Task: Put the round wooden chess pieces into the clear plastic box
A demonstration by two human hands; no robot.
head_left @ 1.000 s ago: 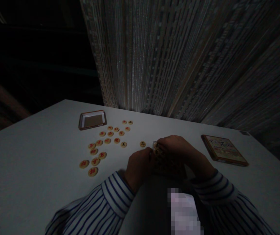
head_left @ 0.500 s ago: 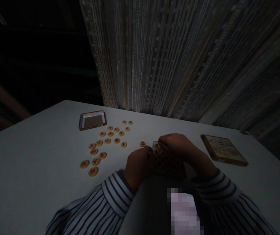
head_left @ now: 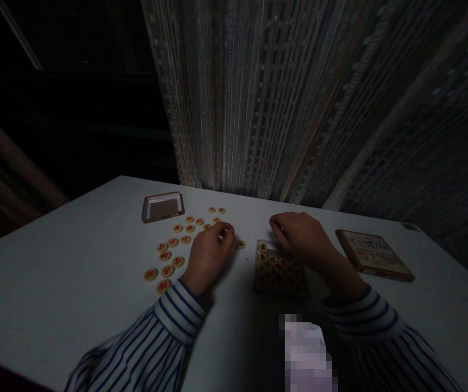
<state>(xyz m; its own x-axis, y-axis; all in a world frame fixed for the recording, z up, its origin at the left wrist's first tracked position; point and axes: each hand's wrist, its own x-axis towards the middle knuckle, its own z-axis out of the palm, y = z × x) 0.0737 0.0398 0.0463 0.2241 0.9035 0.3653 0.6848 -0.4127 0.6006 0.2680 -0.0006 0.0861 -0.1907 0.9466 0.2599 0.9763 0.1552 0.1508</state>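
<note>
My left hand [head_left: 209,256] is over the table with its fingers curled in beside the loose Chinese chess pieces [head_left: 167,270]; whatever its fingertips hold is hidden. Just right of it lies a single dark-marked chess piece [head_left: 241,245]. My right hand [head_left: 304,239] hovers at the far right corner of a small box [head_left: 268,246], fingers pressed together and pointing left. I cannot make out anything in them. Inside the box, chess pieces with dark characters [head_left: 273,261] lie in rows, and part of its far end shows bare. Most of the loose pieces bear red characters.
A shallow open lid or tray [head_left: 163,208] lies at the back left. To the right sits a flat box with a printed picture [head_left: 375,253]. A string curtain [head_left: 234,109] hangs behind the white table [head_left: 95,261]. The room is dim.
My left hand has moved left from the box to the loose pieces, now covering some of them. My right hand has lifted slightly off the box, uncovering more of its rows.
</note>
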